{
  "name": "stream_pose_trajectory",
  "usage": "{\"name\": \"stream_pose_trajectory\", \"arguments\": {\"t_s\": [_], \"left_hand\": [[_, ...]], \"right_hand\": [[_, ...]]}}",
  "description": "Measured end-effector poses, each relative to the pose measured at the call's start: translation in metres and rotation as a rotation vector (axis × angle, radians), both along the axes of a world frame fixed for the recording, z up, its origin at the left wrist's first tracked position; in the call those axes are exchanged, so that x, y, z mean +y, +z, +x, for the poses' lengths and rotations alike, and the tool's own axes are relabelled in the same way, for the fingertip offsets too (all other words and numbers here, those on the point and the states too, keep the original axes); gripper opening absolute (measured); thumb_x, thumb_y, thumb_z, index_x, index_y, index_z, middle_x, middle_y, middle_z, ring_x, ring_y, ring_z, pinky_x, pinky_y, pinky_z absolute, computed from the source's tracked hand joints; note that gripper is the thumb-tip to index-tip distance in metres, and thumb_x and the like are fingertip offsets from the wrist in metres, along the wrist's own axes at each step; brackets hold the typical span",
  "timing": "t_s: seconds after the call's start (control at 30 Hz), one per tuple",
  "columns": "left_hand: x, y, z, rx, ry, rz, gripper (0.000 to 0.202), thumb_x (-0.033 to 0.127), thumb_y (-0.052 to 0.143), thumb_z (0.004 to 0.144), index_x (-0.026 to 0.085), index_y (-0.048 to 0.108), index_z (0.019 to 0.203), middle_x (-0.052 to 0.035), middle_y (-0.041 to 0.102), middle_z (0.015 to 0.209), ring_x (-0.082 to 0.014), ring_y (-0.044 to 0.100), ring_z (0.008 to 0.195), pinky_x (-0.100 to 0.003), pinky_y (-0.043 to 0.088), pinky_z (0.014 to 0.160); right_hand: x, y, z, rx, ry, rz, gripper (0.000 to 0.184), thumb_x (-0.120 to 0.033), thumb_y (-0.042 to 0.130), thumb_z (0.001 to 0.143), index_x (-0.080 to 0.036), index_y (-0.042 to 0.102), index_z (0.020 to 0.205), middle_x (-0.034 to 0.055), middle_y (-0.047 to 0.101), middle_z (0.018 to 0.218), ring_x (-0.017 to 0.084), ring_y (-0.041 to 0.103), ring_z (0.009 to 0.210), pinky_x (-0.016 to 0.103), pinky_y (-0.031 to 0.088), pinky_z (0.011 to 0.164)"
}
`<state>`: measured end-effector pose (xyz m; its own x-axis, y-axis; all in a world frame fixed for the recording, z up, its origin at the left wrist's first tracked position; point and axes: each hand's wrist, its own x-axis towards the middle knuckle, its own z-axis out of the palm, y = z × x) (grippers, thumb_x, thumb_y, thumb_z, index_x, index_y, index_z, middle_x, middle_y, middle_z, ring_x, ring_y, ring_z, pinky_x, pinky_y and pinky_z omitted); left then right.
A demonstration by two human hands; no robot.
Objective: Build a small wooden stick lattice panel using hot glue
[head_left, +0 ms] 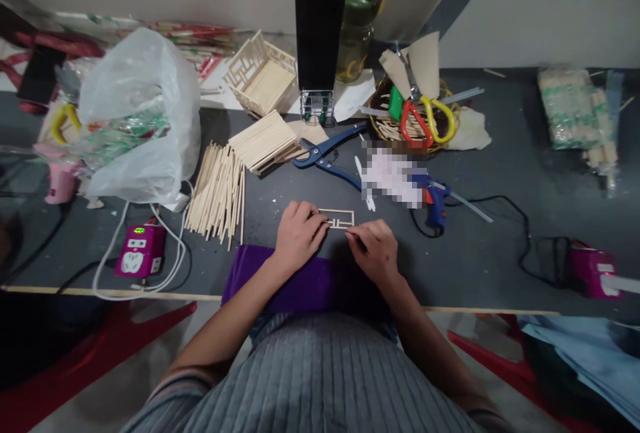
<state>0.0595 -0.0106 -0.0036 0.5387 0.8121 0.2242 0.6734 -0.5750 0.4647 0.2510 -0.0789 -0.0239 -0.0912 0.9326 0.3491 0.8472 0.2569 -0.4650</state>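
On the dark tabletop in front of me lies a small rectangular frame of thin wooden sticks (pixel 339 211), with short crosspieces inside its lower part. My left hand (pixel 299 234) has its fingers closed on the frame's left end and covers that end. At the lower right corner, the thumb and fingertips of my right hand (pixel 376 248) pinch the frame. Beyond my hands rest blue-handled cutting pliers (pixel 320 153), spread apart. A blue hot glue gun (pixel 436 205) lies to the right. Left of the pliers are a loose pile of sticks (pixel 216 190) and a stack of stick panels (pixel 263 141).
A stick-built open box (pixel 265 76), a phone on a stand (pixel 321 26) and a bottle (pixel 357 26) stand behind. Scissors (pixel 430 123) lie on a basket (pixel 383 130). A plastic bag (pixel 143 86), a purple power socket (pixel 140 251), cables and purple cloth (pixel 305 284) surround the work area.
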Motion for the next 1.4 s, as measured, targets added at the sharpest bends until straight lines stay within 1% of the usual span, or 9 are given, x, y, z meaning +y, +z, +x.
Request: {"name": "stream_pose_trajectory", "arguments": {"t_s": [0.17, 0.5, 0.77, 0.9, 1.07, 1.13, 1.2, 1.3, 1.4], "left_hand": [[0.006, 0.001, 0.01, 0.073, -0.04, 0.005, 0.021, 0.025, 0.052, 0.095, 0.019, 0.07, 0.087, -0.0086, 0.06, 0.093, -0.0231, 0.046, 0.087, -0.036, 0.037, 0.073], [0.012, 0.003, 0.014, 0.177, -0.088, 0.024, 0.019, 0.024, 0.057, 0.092, 0.019, 0.069, 0.077, -0.009, 0.06, 0.09, -0.0251, 0.045, 0.088, -0.037, 0.033, 0.067], [0.013, 0.005, 0.015, 0.196, -0.073, 0.0, 0.016, 0.023, 0.06, 0.09, 0.019, 0.068, 0.076, -0.009, 0.06, 0.09, -0.0256, 0.046, 0.089, -0.038, 0.035, 0.068], [0.013, 0.005, 0.015, 0.203, -0.085, 0.014, 0.019, 0.025, 0.058, 0.092, 0.019, 0.069, 0.077, -0.0086, 0.061, 0.09, -0.0251, 0.047, 0.088, -0.037, 0.034, 0.068], [0.015, 0.003, 0.015, 0.189, -0.104, -0.009, 0.024, 0.025, 0.055, 0.094, 0.019, 0.07, 0.076, -0.0085, 0.061, 0.09, -0.0246, 0.046, 0.087, -0.036, 0.034, 0.068], [0.015, 0.004, 0.015, 0.181, -0.104, -0.03, 0.023, 0.025, 0.055, 0.094, 0.019, 0.07, 0.078, -0.0088, 0.061, 0.09, -0.0247, 0.046, 0.088, -0.036, 0.035, 0.069], [0.015, 0.006, 0.013, 0.156, -0.104, -0.054, 0.02, 0.026, 0.054, 0.094, 0.02, 0.071, 0.083, -0.0092, 0.061, 0.092, -0.0246, 0.047, 0.089, -0.037, 0.037, 0.071], [0.015, 0.01, 0.003, 0.076, -0.066, -0.046, 0.019, 0.026, 0.053, 0.094, 0.019, 0.07, 0.094, -0.0092, 0.06, 0.093, -0.0236, 0.048, 0.089, -0.038, 0.04, 0.075], [0.015, 0.013, -0.016, -0.007, 0.056, 0.01, 0.019, 0.026, 0.052, 0.095, 0.019, 0.069, 0.097, -0.0086, 0.06, 0.091, -0.0228, 0.05, 0.087, -0.039, 0.042, 0.079]], "right_hand": [[0.001, -0.003, 0.003, -0.039, -0.003, -0.01, 0.012, -0.026, 0.055, 0.095, -0.021, 0.066, 0.095, 0.0048, 0.067, 0.079, 0.019, 0.053, 0.075, 0.033, 0.037, 0.07], [0.001, -0.003, 0.003, -0.046, -0.005, -0.088, 0.019, -0.027, 0.053, 0.096, -0.021, 0.067, 0.086, 0.0035, 0.065, 0.077, 0.02, 0.05, 0.076, 0.034, 0.035, 0.07], [0.003, -0.001, 0.002, -0.059, -0.001, -0.076, 0.017, -0.024, 0.054, 0.095, -0.02, 0.067, 0.084, 0.0033, 0.064, 0.076, 0.02, 0.048, 0.076, 0.034, 0.034, 0.07], [0.003, -0.001, 0.002, -0.058, 0.008, -0.081, 0.018, -0.025, 0.054, 0.095, -0.02, 0.067, 0.084, 0.0034, 0.064, 0.076, 0.02, 0.048, 0.076, 0.034, 0.033, 0.07], [0.003, -0.002, 0.002, -0.051, 0.008, -0.075, 0.018, -0.025, 0.054, 0.096, -0.02, 0.067, 0.084, 0.0034, 0.064, 0.075, 0.02, 0.048, 0.075, 0.033, 0.033, 0.069], [0.003, -0.002, 0.002, -0.055, 0.005, -0.078, 0.018, -0.025, 0.054, 0.096, -0.021, 0.067, 0.084, 0.0033, 0.064, 0.075, 0.02, 0.048, 0.075, 0.033, 0.034, 0.069], [0.002, -0.002, 0.002, -0.054, 0.003, -0.075, 0.018, -0.025, 0.054, 0.096, -0.021, 0.067, 0.084, 0.0032, 0.064, 0.075, 0.02, 0.049, 0.075, 0.033, 0.034, 0.069], [0.001, -0.002, 0.003, -0.014, 0.002, -0.043, 0.016, -0.025, 0.055, 0.095, -0.022, 0.067, 0.085, 0.0028, 0.065, 0.074, 0.019, 0.05, 0.075, 0.033, 0.036, 0.069], [0.0, 0.0, 0.004, 0.038, -0.008, -0.007, 0.014, -0.024, 0.056, 0.095, -0.022, 0.066, 0.086, 0.0024, 0.066, 0.076, 0.018, 0.053, 0.075, 0.033, 0.038, 0.07]]}}
